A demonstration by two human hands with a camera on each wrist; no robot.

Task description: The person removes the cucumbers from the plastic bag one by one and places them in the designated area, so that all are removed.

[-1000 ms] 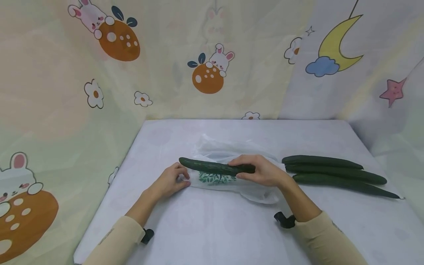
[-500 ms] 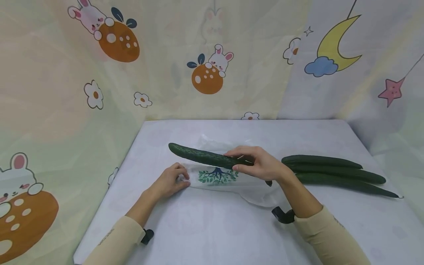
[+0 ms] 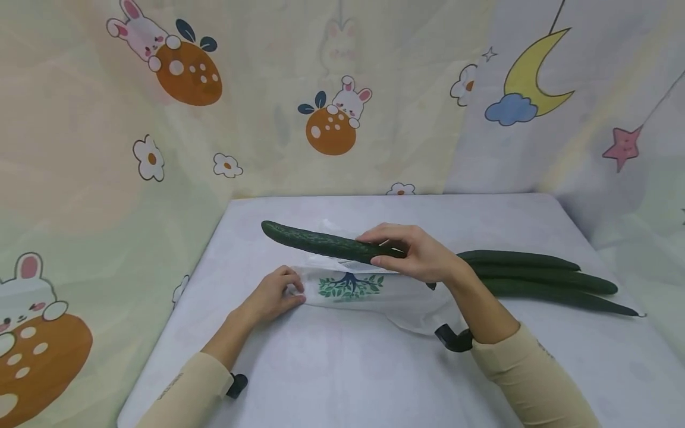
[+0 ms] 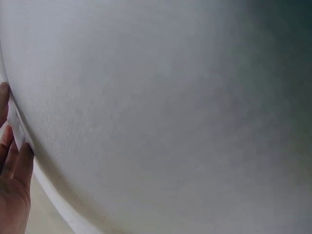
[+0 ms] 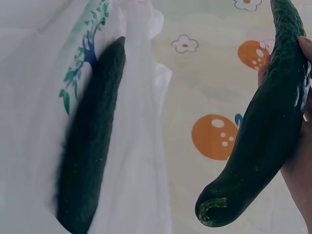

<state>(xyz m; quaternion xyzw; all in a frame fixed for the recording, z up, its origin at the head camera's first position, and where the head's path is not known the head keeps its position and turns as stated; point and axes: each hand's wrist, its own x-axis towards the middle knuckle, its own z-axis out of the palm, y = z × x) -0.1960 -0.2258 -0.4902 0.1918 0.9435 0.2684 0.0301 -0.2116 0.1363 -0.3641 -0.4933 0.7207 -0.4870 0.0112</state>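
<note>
My right hand (image 3: 409, 252) grips a long dark green cucumber (image 3: 316, 241), holding it raised over a white plastic bag (image 3: 369, 306) with a green and blue tree print. The cucumber's free end points left. In the right wrist view, its blunt end (image 5: 214, 204) hangs on the near side of the hand. There, another cucumber (image 5: 90, 146) lies along the bag beside the print. My left hand (image 3: 275, 294) pinches the bag's left edge; in the left wrist view its fingertips (image 4: 24, 156) are at a white fold. Part of the bag is hidden behind the raised cucumber.
Three more cucumbers (image 3: 540, 276) lie side by side on the white-covered table (image 3: 321, 380), right of the bag. A printed curtain (image 3: 257, 119) hangs close along the back and both sides. A small black device (image 3: 453, 339) sits at the right wrist.
My right hand has lifted the cucumber off the bag and moved it up and slightly left, raising its left end. The left hand stays at the bag's edge. The head view shifted slightly.
</note>
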